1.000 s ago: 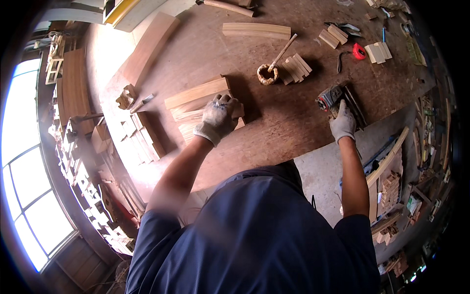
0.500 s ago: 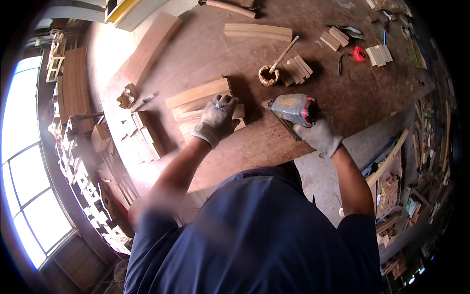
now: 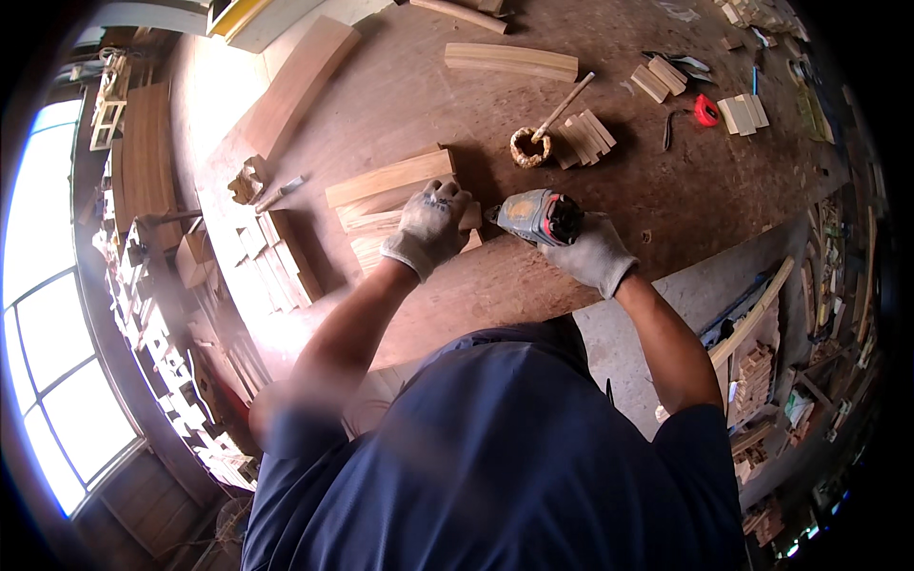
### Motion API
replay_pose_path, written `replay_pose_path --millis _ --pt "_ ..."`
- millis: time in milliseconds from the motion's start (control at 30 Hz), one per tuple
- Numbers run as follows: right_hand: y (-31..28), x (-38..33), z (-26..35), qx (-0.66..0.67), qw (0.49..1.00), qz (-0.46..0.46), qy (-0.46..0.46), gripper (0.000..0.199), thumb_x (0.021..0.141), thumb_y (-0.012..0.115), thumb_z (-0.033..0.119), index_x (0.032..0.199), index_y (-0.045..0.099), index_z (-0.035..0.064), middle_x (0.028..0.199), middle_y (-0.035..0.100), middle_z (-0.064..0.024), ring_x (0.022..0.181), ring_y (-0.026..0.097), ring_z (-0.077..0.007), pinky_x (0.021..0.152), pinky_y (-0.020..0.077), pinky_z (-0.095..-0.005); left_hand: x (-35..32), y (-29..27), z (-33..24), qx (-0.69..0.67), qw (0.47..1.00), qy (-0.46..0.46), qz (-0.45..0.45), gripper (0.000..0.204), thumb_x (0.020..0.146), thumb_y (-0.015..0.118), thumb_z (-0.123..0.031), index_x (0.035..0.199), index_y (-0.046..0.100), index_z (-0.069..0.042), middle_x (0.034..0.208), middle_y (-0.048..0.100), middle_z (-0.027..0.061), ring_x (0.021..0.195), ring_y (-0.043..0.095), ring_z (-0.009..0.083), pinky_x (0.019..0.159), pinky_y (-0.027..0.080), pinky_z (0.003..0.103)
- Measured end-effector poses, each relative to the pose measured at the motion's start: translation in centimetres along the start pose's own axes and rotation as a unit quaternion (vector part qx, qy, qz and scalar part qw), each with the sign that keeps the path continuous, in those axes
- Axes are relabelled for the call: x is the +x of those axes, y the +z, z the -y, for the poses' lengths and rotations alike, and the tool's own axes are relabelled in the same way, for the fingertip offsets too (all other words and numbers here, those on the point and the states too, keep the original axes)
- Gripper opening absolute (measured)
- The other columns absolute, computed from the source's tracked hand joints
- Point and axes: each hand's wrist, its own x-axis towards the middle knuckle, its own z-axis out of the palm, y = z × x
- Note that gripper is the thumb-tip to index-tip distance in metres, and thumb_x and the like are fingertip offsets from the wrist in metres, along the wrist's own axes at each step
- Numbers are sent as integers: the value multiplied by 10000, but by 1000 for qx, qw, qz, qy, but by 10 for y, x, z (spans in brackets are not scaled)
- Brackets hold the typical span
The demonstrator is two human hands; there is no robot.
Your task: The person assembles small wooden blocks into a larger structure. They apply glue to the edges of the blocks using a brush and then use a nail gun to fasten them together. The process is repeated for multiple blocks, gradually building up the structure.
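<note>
My left hand point(image 3: 431, 226), in a pale work glove, lies over a group of wooden pieces point(image 3: 386, 183) side by side on the workbench. Its fingers are closed round the right end of one piece. In my gloved right hand point(image 3: 592, 255) is a grey nail gun point(image 3: 526, 215) with a dark, red-ringed cap. Its nose points left, close beside the wood under my left hand. The glove and the tool's body hide the grip.
A pot with crusted rim point(image 3: 529, 147) holds a brush stick, beside small wood blocks point(image 3: 585, 139). A curved board point(image 3: 511, 61) lies farther back. To the right are a red tape measure point(image 3: 705, 110) and more blocks point(image 3: 743, 114). A hammer point(image 3: 279, 193) and stacked blocks point(image 3: 276, 262) sit left.
My right hand has brought the nail gun leftward, up to the wooden pieces, and turned it. My left hand stays on the wood.
</note>
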Motion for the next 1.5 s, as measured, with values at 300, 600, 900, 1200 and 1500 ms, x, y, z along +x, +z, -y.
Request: replay_pose_path --millis 300,600,900,1200,1500 --pt "1 0 0 -4 1000 -14 -20 251 845 791 288 1010 799 99 941 778 -206 963 768 -368 874 620 -459 2 1 2 -3 1000 4 5 389 764 810 -179 1133 720 -95 1106 677 122 1088 635 360 896 569 483" --pt "2 0 -2 -6 1000 -8 -29 255 849 793 297 1003 802 94 947 777 -209 961 768 -369 877 618 -460 2 6 5 -2 1000 10 -10 382 775 806 -177 1140 726 -96 1078 681 124 1069 644 359 877 576 484" --pt "4 1 -4 -12 1000 -3 -17 267 855 786 310 1005 803 89 949 778 -211 972 769 -365 896 617 -457 6 -8 -5 -12 998 -29 62 419 782 778 -165 1189 726 -79 1198 677 132 1165 626 367 973 564 477" --pt "-1 -1 2 15 1000 -5 -16 276 847 802 285 1038 797 86 981 786 -201 987 774 -349 886 624 -438 6 -4 -2 -11 998 -23 51 413 778 778 -160 1181 730 -81 1185 681 126 1162 629 365 970 566 475" --pt "-10 -16 13 136 989 -45 -21 352 841 846 176 1152 769 30 1081 805 -174 1055 789 -271 919 618 -377 -2 0 0 -8 1000 -11 17 462 772 813 -176 1213 708 -88 1148 681 130 1131 627 370 946 562 478"
